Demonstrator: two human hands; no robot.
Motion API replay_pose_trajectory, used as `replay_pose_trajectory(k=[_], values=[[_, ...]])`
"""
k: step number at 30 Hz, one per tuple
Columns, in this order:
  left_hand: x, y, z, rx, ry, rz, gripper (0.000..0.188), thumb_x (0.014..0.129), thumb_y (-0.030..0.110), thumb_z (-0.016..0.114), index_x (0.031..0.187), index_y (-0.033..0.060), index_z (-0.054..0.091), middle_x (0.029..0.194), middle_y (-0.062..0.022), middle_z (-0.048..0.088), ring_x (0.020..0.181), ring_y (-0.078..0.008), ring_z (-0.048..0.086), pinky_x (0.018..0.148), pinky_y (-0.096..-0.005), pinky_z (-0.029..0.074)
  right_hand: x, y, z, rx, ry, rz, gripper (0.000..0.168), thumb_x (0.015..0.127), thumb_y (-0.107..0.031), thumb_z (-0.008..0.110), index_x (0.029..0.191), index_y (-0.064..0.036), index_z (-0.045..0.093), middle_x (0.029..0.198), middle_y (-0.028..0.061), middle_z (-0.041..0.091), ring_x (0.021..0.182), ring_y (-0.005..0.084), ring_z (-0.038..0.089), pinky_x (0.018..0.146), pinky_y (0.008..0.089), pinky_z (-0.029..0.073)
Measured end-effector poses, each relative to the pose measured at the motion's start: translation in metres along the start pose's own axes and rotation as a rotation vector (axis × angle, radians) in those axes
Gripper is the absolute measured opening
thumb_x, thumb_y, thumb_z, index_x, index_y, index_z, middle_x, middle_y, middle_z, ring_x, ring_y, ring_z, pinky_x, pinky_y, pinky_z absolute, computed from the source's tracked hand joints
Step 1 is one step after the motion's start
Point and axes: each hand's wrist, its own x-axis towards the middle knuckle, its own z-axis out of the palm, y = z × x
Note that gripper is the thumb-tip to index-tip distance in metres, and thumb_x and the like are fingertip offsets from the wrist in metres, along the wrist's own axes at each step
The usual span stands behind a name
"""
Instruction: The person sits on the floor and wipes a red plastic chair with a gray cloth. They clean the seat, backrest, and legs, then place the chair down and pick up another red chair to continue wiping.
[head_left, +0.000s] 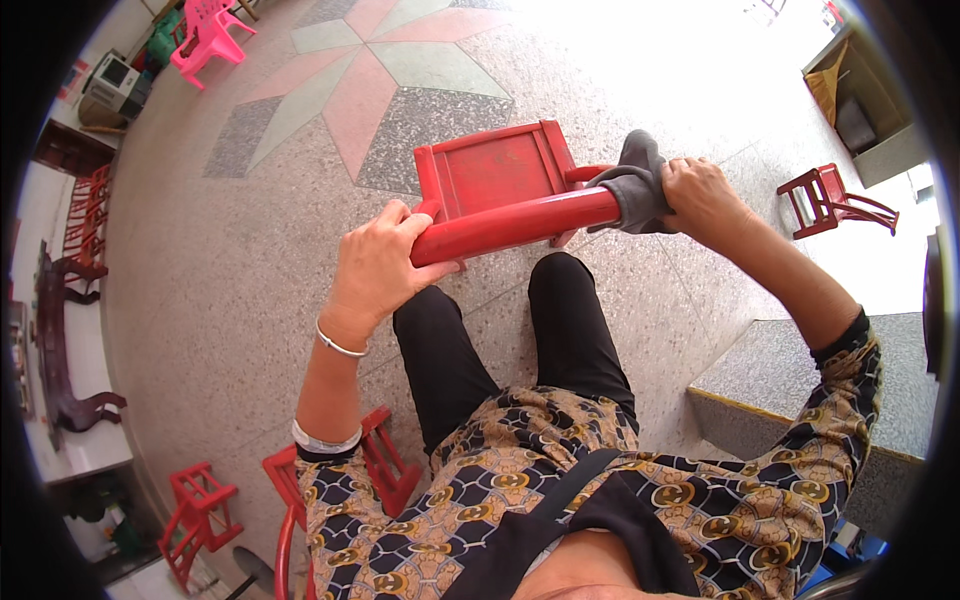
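Observation:
A red wooden chair (495, 172) stands in front of my knees, its thick rounded top rail nearest me and its flat seat beyond. My left hand (382, 262) grips the left end of that rail, thumb below and fingers over the top. At the rail's right end, a dark grey cloth (637, 187) is wrapped around the wood. My right hand (697, 191) holds the bunched cloth against that end, with part of it sticking up past the fingers. The chair's legs are mostly hidden behind the rail.
A small red chair (821, 201) is on the floor at the right. More red chairs (199, 502) are at lower left, one close by my left elbow. Stone steps (795, 367) rise at right. A pink plastic chair (214, 37) stands at upper left, near a wall with furniture.

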Motion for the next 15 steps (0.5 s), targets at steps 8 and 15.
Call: replay_pose_trajectory(k=[8,15], values=[[0.016,-0.020,0.002,-0.128,-0.235,0.064,0.049,0.069,0.052,0.081,0.103,0.0166,0.077,0.116,-0.0070,0.067,0.097,-0.0273,0.070,0.086,-0.0412,0.055,0.033,0.028,-0.021,0.287,-0.383,-0.094,0.062,0.061,-0.057,0.084,0.074,0.002,0.070,0.067,0.0139,0.068,0.062,0.0275,0.068,0.067,0.0392,0.055],[0.012,-0.014,-0.003,-0.139,-0.251,0.030,0.052,0.066,0.050,0.081,0.106,0.0165,0.077,0.122,-0.0069,0.068,0.102,-0.0282,0.069,0.087,-0.0409,0.054,0.053,0.073,0.006,0.911,-0.950,-0.053,0.073,0.060,-0.052,0.089,0.097,0.008,0.071,0.092,0.0162,0.073,0.085,0.0240,0.070,0.078,0.0316,0.056]])
